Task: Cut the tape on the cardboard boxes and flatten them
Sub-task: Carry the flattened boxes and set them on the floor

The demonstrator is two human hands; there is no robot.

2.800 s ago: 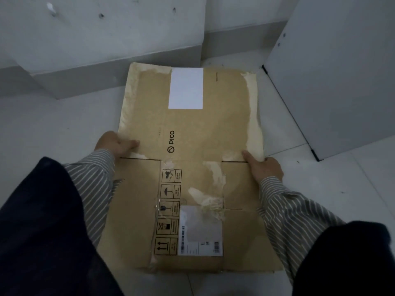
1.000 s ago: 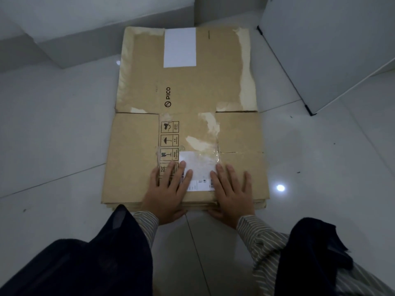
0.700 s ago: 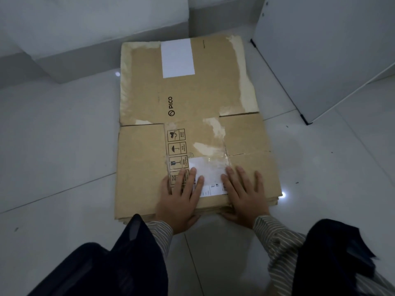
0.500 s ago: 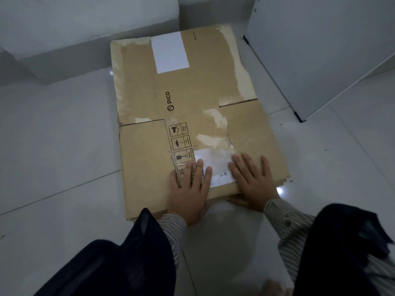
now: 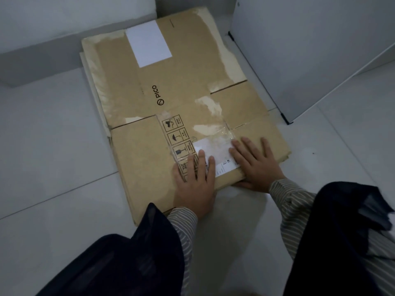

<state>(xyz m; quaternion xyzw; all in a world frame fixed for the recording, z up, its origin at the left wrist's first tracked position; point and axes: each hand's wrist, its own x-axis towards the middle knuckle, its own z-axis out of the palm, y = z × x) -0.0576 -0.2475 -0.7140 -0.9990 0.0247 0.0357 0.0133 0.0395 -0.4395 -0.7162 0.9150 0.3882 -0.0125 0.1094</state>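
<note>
Both hands lay palm-down, fingers spread, gripping nothing: the left hand (image 5: 195, 184) and right hand (image 5: 256, 165) pressed the near edge of the flattened cardboard box (image 5: 181, 103) on the floor (image 5: 53, 157).

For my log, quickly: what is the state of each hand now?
Left hand: open, palm flat on the flattened cardboard box, holding nothing.
Right hand: open, fingers spread flat on the same box near its shipping label, holding nothing.
</note>
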